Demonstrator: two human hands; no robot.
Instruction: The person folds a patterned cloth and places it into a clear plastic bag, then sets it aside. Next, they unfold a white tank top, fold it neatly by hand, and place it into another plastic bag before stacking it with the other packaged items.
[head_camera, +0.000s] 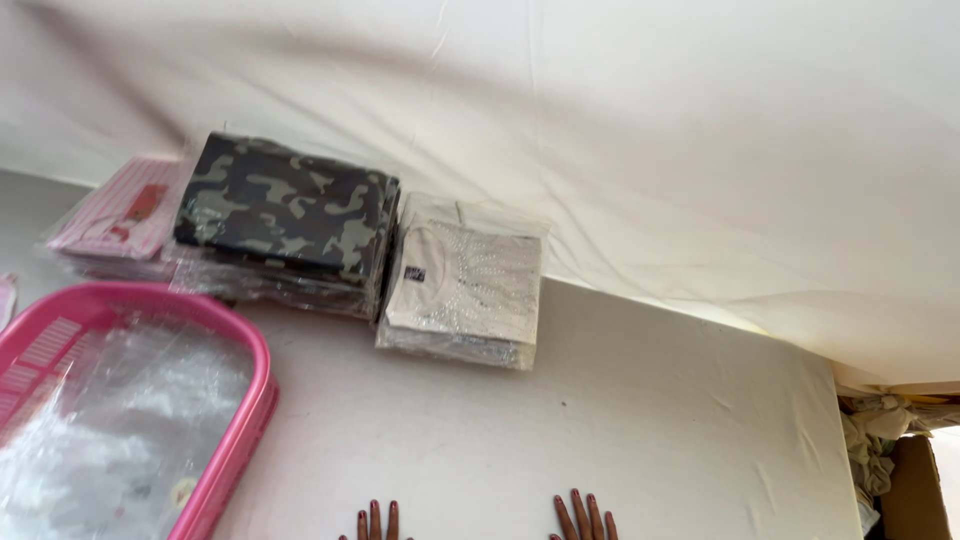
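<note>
At the bottom edge, only the fingertips of the left hand (377, 522) and right hand (584, 517) show, flat on the white counter (620, 420), each grip spread and holding nothing. Beside the left hand sits a pink basket (235, 440) of clear bags. Farther back, well apart, bagged shirts lie stacked to stay neat: beige (465, 285), camouflage (285, 210), pink (120, 215).

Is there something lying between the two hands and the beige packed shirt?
Nothing visible. Between the left hand, the right hand and the beige packed shirt lies only bare table. The pink basket stands off to the left.
</note>
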